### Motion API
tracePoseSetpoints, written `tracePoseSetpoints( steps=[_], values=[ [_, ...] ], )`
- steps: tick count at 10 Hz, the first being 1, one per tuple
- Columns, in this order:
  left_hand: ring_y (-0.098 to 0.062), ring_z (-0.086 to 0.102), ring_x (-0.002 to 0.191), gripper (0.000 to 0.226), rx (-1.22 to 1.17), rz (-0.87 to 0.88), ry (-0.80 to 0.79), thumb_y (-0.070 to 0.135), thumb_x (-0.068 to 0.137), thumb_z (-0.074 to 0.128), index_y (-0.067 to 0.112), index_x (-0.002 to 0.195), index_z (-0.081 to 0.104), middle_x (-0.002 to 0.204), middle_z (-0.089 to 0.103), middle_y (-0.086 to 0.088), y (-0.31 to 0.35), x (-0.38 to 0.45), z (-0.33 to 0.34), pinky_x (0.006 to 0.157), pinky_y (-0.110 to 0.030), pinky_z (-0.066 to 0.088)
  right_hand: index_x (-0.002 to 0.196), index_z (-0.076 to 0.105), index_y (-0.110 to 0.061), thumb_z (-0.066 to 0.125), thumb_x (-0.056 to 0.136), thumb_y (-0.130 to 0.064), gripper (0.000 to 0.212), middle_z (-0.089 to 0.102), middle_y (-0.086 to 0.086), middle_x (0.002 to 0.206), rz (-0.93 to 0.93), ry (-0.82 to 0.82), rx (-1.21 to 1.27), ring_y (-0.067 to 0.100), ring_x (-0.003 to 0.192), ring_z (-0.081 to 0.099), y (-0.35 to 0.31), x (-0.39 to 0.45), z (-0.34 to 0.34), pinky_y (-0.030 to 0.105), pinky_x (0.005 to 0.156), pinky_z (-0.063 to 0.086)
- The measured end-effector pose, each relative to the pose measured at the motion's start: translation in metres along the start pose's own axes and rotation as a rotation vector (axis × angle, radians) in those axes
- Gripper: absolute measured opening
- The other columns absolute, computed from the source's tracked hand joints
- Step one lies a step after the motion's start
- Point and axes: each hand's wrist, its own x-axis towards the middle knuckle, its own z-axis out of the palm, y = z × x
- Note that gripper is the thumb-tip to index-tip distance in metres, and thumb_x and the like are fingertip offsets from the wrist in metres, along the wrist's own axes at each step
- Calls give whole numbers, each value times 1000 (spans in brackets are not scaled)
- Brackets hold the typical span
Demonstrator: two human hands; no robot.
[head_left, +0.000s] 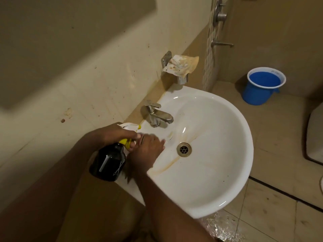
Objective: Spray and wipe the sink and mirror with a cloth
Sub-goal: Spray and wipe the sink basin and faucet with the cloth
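Observation:
A white wall-hung sink (241, 154) with brown streaks around its drain (184, 149) fills the middle. At the basin's left rim, my left hand (115, 133) grips the white and yellow trigger head of a black spray bottle (110, 163), nozzle towards the tap (157, 116). My right hand (146, 151) lies inside the basin right beside the bottle's neck. Its fingers stretch towards the drain and I see nothing in it. A stained white cloth (181, 65) is draped over a metal holder on the wall above the sink. A darker panel (15, 49) at the upper left could be the mirror.
A blue bucket (262, 91) stands on the tiled floor at the right. Shower fittings (220, 14) are on the far wall. The floor below the sink's front edge is wet. A white fixture (314, 137) shows at the right edge.

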Motion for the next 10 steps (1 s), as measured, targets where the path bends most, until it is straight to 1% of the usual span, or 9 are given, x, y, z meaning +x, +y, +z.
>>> tracePoseSetpoints(
  steps=[2,3,4,5,6,7,8,9,10],
  values=[
    [-25,57,54,23,76,-113,4,18,84,72,2,96,62,63,59,-13,20,20,6,59,-31,49,71,62,-18,78,56,-15,22,60,4,75,18,-239,218,26,80,58,7,-2,-8,49,84,48],
    [-26,64,62,20,63,-135,-26,20,85,71,1,89,65,73,66,-18,22,29,12,61,-31,55,119,57,-32,75,72,-46,51,56,-10,121,94,-270,-77,25,117,45,-3,13,-27,41,108,29],
    [-26,59,56,17,53,-85,1,17,88,66,1,82,62,65,61,-15,16,32,15,55,-30,53,138,37,-9,66,84,-21,63,38,13,142,22,-319,-123,39,140,21,3,21,-13,50,114,-12],
    [-27,57,58,20,39,-71,26,18,89,65,3,79,59,65,58,-16,5,26,7,60,-33,52,86,69,-6,73,66,-17,23,69,14,91,-41,-49,-38,39,99,65,3,14,-22,56,101,38],
    [-27,58,61,20,-34,-83,25,20,86,69,2,84,60,70,58,-19,-5,16,4,67,-39,54,67,67,-10,83,46,-19,28,68,11,73,-103,-105,-19,35,81,69,1,23,-32,52,90,51],
    [-26,59,61,20,-76,-65,14,20,82,72,4,86,60,69,59,-14,-18,5,7,70,-39,53,96,65,-2,57,79,-12,22,63,26,111,4,-42,57,46,125,46,0,52,-17,57,110,26],
    [-26,59,56,16,-134,-106,99,15,89,65,1,85,58,65,59,-14,-37,-4,8,65,-37,55,108,61,1,49,83,-7,29,56,28,121,-42,-78,75,49,132,34,9,50,-7,56,113,17],
    [-24,57,51,16,-164,-129,153,14,86,67,3,80,57,61,57,-12,-52,-5,18,60,-34,52,81,62,-2,45,67,-6,22,63,20,84,-333,25,71,44,95,59,28,38,-18,62,100,38],
    [-24,55,52,17,-200,-101,202,16,84,68,3,79,59,60,57,-11,-50,-1,32,62,-33,49,83,63,-2,52,72,-5,16,63,22,90,-368,-49,48,44,99,56,25,51,-18,59,101,35]
  ],
)
